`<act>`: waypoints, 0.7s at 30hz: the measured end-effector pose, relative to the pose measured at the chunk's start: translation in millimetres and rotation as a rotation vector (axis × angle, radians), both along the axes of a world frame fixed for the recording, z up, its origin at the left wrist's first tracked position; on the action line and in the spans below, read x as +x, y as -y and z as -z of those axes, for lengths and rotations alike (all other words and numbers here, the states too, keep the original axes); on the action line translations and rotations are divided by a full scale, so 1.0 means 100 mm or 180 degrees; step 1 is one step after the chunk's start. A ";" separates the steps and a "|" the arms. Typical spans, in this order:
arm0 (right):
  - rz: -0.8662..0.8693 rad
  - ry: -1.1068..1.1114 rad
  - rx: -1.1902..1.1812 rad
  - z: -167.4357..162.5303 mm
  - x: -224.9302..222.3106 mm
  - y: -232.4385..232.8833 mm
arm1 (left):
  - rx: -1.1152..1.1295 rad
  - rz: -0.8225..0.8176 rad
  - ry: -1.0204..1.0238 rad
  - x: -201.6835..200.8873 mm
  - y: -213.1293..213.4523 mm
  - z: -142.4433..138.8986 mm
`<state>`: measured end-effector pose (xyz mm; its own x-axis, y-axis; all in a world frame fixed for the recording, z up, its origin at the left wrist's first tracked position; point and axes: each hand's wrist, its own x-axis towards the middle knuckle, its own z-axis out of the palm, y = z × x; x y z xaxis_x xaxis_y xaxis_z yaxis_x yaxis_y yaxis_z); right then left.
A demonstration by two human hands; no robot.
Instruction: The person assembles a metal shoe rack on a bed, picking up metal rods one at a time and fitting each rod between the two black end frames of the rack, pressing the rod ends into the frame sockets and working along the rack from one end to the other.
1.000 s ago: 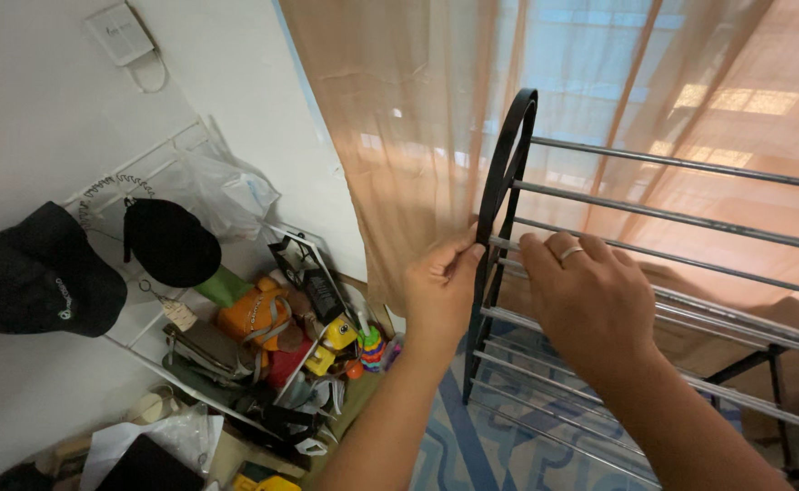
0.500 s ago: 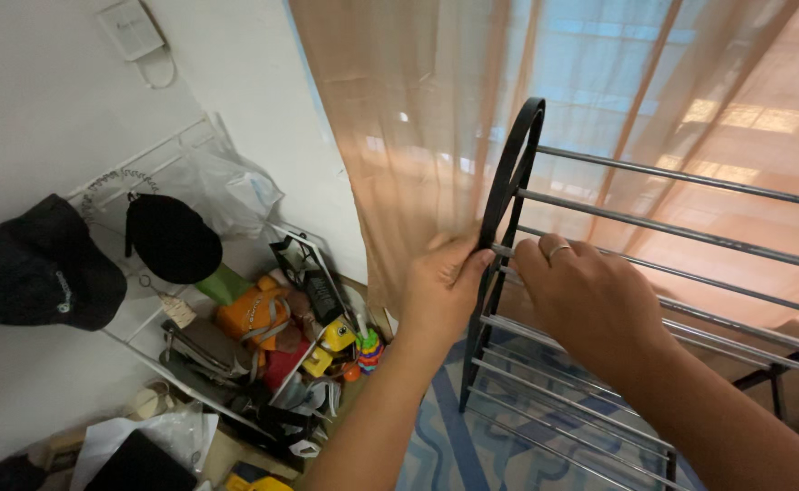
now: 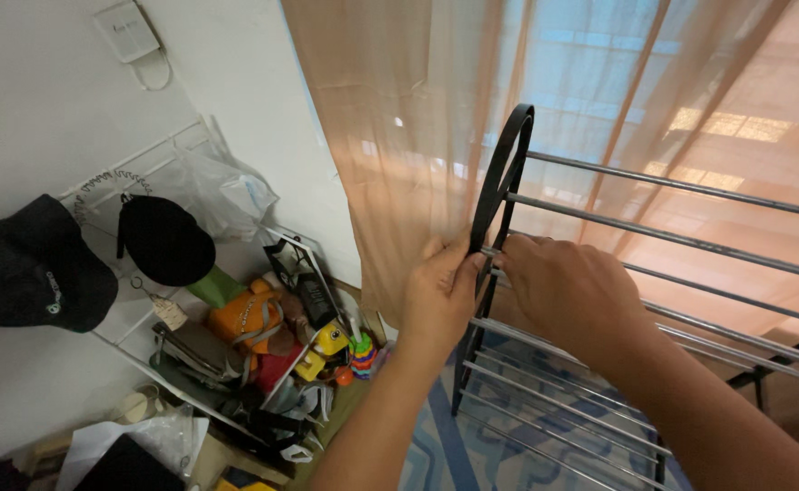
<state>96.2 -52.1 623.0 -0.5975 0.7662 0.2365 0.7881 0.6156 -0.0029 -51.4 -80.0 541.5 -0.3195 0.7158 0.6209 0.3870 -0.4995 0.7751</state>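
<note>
A black metal rack (image 3: 499, 182) with grey horizontal rods stands in front of a peach curtain (image 3: 399, 136). My left hand (image 3: 440, 295) grips the rack's curved black end frame from the left, thumb pressed on it. My right hand (image 3: 567, 295) is closed over one grey rod where it meets that end frame; the joint itself is hidden under my fingers. Lower tiers of rods (image 3: 545, 409) run beneath both forearms.
A white wire rack (image 3: 145, 164) on the left wall carries two black caps (image 3: 35, 273) and a plastic bag (image 3: 226, 195). Toys, an orange bag (image 3: 249, 318) and clutter are piled on the floor below. A blue patterned mat (image 3: 527, 436) lies under the rack.
The view has tilted, so the rack sits lower and nearer. My hands have drawn closer together at the end frame, and the right hand now covers the rod end more fully.
</note>
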 end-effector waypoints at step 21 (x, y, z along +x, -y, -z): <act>0.0091 0.0252 0.0349 0.15 0.08 0.11 | -0.0260 -0.0183 0.0096 0.11 0.15 -0.02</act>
<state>104.0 -63.1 608.4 -0.5959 0.7554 0.2726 0.8004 0.5860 0.1260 -40.2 -95.2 543.8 -0.3793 0.7436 0.5506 0.3890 -0.4118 0.8241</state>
